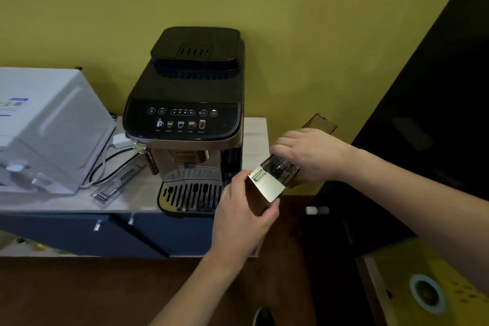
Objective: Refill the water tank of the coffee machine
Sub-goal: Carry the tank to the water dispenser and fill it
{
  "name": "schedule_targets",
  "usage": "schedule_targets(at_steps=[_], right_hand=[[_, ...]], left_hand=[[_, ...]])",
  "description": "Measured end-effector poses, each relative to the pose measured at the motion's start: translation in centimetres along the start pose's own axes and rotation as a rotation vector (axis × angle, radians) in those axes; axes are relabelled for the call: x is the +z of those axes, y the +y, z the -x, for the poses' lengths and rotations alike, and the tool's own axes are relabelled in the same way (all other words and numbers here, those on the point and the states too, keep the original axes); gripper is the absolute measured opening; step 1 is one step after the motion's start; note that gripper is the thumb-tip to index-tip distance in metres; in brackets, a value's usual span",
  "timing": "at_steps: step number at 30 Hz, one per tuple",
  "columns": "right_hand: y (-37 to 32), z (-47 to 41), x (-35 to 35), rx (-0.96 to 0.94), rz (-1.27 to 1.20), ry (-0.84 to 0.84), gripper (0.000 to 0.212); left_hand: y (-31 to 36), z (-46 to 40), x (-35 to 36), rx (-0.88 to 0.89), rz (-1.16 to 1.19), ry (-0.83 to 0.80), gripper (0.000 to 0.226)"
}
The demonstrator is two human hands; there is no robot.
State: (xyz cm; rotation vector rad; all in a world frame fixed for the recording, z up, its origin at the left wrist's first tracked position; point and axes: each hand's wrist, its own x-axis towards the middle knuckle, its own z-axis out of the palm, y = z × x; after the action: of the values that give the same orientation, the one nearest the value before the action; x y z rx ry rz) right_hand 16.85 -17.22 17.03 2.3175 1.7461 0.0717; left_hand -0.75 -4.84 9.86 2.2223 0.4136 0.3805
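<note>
Yellow-walled corner, pale table (254,127). Coffee machine (185,114) left of the grip. Water tank (274,176): clear of the machine, clasped by left hand (246,216) and right hand (309,153). Step: removal, likely. Next: carrying level to water.

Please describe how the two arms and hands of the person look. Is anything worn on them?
Both forearms are bare as far as the picture shows: no sleeve reaches into view. The left hand and the right hand wear no gloves. I see no watch, bracelet or ring, though some fingers are hidden.
</note>
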Motion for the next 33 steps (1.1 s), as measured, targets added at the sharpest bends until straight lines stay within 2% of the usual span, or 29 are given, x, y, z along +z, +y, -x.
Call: schedule_targets(at_steps=[10, 14, 17, 25, 33], right_hand=[[-11.9, -2.6, -4.4, 0.046, -0.082, -0.047, 0.072], [-15.1, -2.6, -5.2, 0.077, -0.098, -0.016, 0.076], [-16.6, -1.2, -5.5, 0.144, -0.109, -0.019, 0.077], [-17.4, 7.9, -4.7, 0.280, -0.133, -0.015, 0.070], [-14.9, 21.3, -0.4, 0.391, -0.193, 0.085, 0.080]], left_hand=[[-5.9, 6.1, -8.8, 0.036, 0.132, 0.000, 0.089], [-7.1, 7.6, -10.6, 0.111, 0.155, 0.040, 0.073], [-7.3, 8.2, -11.2, 0.165, 0.174, 0.010, 0.069], [-3.3, 11.5, -6.8, 0.222, 0.182, -0.111, 0.083], [4.4, 15.3, 1.9, 0.345, 0.178, -0.136, 0.074]])
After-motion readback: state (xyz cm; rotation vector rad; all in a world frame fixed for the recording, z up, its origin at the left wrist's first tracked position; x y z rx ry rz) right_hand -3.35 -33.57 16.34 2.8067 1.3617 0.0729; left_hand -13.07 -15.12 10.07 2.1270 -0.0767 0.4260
